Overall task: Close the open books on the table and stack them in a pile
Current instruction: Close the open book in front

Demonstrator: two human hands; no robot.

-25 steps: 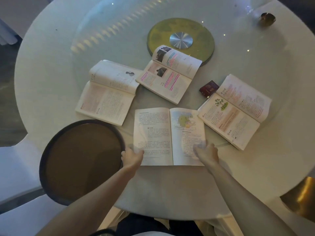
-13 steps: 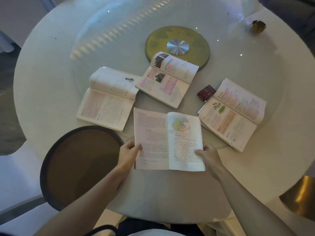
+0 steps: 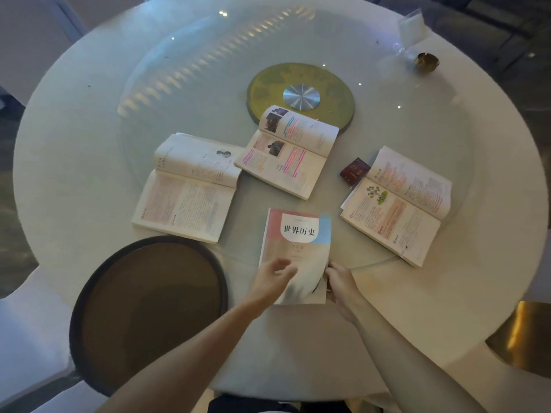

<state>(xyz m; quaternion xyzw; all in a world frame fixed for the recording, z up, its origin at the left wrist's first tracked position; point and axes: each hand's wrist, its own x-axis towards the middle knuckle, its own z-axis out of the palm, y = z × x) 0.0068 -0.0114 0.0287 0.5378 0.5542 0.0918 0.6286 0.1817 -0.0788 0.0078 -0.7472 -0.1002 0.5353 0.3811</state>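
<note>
Nearest book (image 3: 298,234) is closing, left hand (image 3: 272,277) pressing its cover, right hand (image 3: 340,281) gripping its edge; three open books beyond it are waiting, no pile.

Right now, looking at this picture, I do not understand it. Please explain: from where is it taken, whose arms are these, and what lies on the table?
A camera worn on a person's head looks down at a round white table. The left hand presses the pink-covered book, almost shut, while the right hand grips its lower right corner. Three books lie open: the plain-text book on the left, the pink-highlighted book in the middle, and the tree-picture book on the right. A dark round tray sits near the left arm.
</note>
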